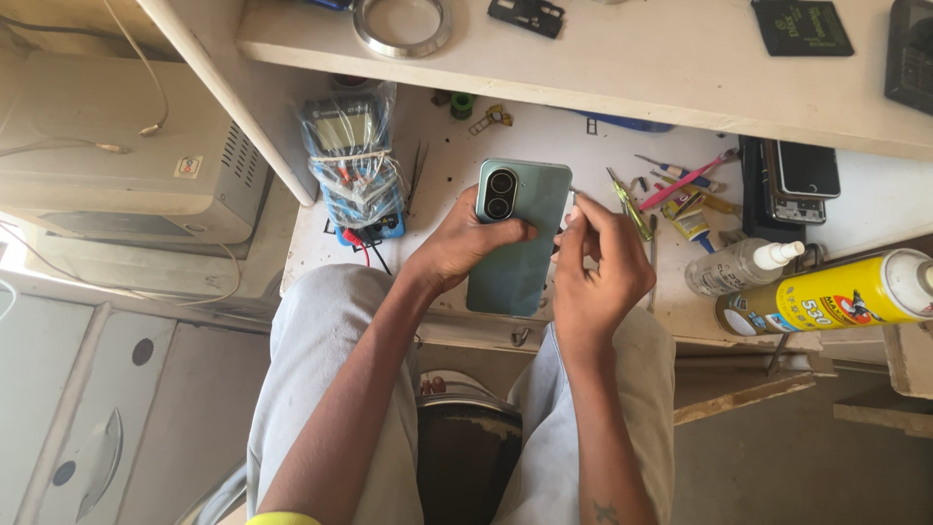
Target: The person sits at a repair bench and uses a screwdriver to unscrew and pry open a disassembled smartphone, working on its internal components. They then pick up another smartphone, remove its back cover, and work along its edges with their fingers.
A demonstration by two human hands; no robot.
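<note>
Phone [518, 238] sits back-up in your left hand [465, 245], twin camera lenses at its far end, its near end over the bench edge [486, 326] above your knees. Your left fingers curl round the phone's left side, thumb laid across the back just below the lenses, forearm coming up from the near left. Your right hand [595, 262] is pressed against the phone's right edge, fingers bunched and pinched together at the far end; whether they grip something small there, I cannot tell. That wrist bends in from the near right.

Room is tight on the right: a green-handled tool [630, 204] lies just beside your right knuckles, then a pink screwdriver [688, 180], a clear bottle [739, 264] and a yellow can [836, 292] lying on its side at the bench's near edge. On the left, a bagged multimeter [352, 160] stands near the shelf post [233, 102]. A shelf [632, 63] overhangs the far side.
</note>
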